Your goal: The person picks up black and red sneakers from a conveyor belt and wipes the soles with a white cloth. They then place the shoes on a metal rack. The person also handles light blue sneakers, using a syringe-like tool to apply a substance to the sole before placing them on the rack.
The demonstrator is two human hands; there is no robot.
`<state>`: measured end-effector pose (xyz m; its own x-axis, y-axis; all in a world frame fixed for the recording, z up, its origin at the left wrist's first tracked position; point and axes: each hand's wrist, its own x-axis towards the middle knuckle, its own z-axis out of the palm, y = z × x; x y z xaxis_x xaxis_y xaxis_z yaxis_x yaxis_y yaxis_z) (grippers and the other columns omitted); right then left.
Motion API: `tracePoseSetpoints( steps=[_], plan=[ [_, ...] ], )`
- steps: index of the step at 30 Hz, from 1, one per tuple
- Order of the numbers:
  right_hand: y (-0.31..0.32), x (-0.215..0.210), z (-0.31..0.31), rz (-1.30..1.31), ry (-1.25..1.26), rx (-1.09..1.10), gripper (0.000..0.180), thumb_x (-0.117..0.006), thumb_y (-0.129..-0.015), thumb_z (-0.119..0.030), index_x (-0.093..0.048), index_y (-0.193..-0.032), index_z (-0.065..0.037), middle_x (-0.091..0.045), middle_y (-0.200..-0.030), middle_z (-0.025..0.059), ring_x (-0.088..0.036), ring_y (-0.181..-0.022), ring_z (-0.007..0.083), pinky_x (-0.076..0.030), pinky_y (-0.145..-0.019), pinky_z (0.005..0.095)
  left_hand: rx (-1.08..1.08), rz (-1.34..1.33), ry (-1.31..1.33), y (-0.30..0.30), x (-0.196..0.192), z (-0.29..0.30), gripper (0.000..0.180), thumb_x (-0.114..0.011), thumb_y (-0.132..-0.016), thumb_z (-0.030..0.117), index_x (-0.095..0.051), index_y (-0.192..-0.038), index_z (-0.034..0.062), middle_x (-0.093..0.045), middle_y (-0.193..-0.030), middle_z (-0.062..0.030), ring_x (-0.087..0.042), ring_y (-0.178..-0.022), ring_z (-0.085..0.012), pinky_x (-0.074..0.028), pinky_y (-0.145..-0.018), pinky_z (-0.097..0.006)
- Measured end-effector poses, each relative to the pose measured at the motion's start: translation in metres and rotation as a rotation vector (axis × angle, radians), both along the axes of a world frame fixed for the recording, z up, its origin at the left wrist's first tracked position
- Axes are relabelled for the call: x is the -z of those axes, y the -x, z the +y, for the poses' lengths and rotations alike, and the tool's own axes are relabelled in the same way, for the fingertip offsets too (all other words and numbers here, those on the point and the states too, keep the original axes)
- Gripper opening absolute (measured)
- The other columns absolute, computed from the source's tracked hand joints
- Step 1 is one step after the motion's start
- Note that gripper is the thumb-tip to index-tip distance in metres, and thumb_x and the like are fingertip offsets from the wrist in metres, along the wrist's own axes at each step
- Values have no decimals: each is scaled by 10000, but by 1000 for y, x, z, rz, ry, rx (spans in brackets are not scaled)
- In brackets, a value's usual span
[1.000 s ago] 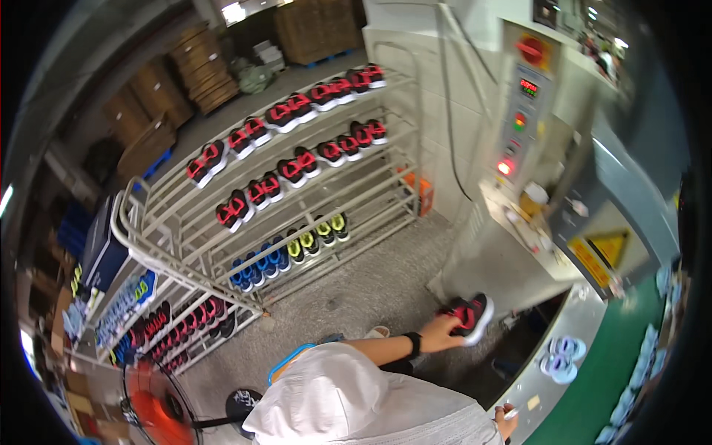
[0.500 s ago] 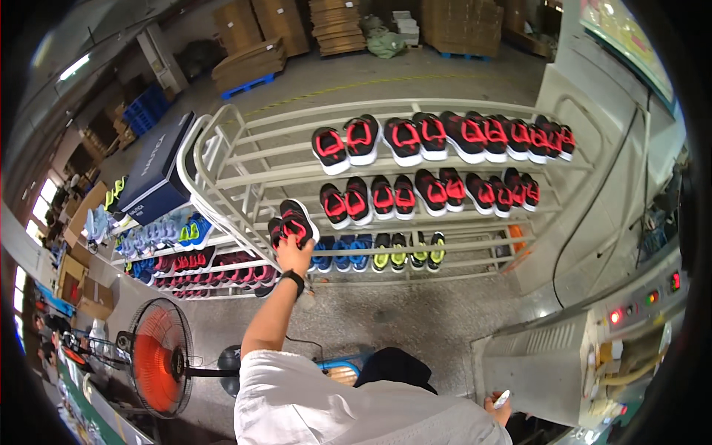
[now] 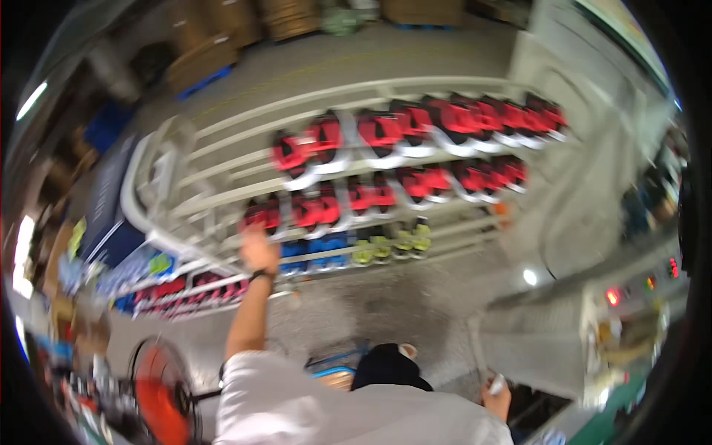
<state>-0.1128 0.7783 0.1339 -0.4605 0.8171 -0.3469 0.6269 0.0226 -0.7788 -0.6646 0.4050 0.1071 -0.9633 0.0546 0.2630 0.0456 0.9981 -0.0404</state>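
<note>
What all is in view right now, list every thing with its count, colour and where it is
rack: one, white tube shelving, centre, several tiers
red shoes: many, red and black, blurred, top two tiers of the rack
blue shoes: a few, lower tier, just right of the left hand
yellow-green shoes: about four, lower tier, right of the blue ones
fan: one, orange-red, lower left on the floor
machine: one, pale grey with red lights, right edge
cardboard boxes: several, brown, top
left hand: raised at the rack's second tier beside a red shoe; grip blurred
right hand: low at lower right, holding a small white object
</note>
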Motion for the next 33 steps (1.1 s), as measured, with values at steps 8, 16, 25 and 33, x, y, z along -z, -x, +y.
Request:
tracePoseSetpoints(
  steps=[8,16,25,33],
  plan=[
    [-68,-24,-22,-156,-180,293,341,-663,-743,-299,-618,-950,-33,-647,-765,196,-638,-721,345,-499,-662,403,958,-664,-325,-181,231,108,322,-567,-887,277,-598,-984,-28,-608,-848,-157,-569,-814,-299,-464,-751,-402],
    [-253,4,-154,-161,-97,1095,254,-647,-707,-296,-662,-853,-88,-653,-800,188,-633,-763,358,-496,-703,439,1608,-1628,-171,-467,124,373,292,-592,-869,179,-567,-1082,-20,-623,-954,-125,-597,-868,-180,-481,-767,-299],
    [-444,75,-242,-475,-43,1832,415,-632,-758,-330,-594,-965,28,-642,-861,251,-627,-837,394,-489,-765,455,2112,-1699,346,-800,99,352,322,-606,-866,241,-590,-1066,-10,-646,-982,-158,-627,-923,-236,-483,-823,-320],
    [-494,95,-221,-501,183,1745,363,-630,-726,-307,-635,-881,22,-649,-777,241,-644,-751,389,-514,-701,449,1997,-1339,491,-955,152,320,454,-607,-818,323,-544,-1082,-40,-637,-928,-203,-624,-921,-324,-479,-808,-401]
  ],
)
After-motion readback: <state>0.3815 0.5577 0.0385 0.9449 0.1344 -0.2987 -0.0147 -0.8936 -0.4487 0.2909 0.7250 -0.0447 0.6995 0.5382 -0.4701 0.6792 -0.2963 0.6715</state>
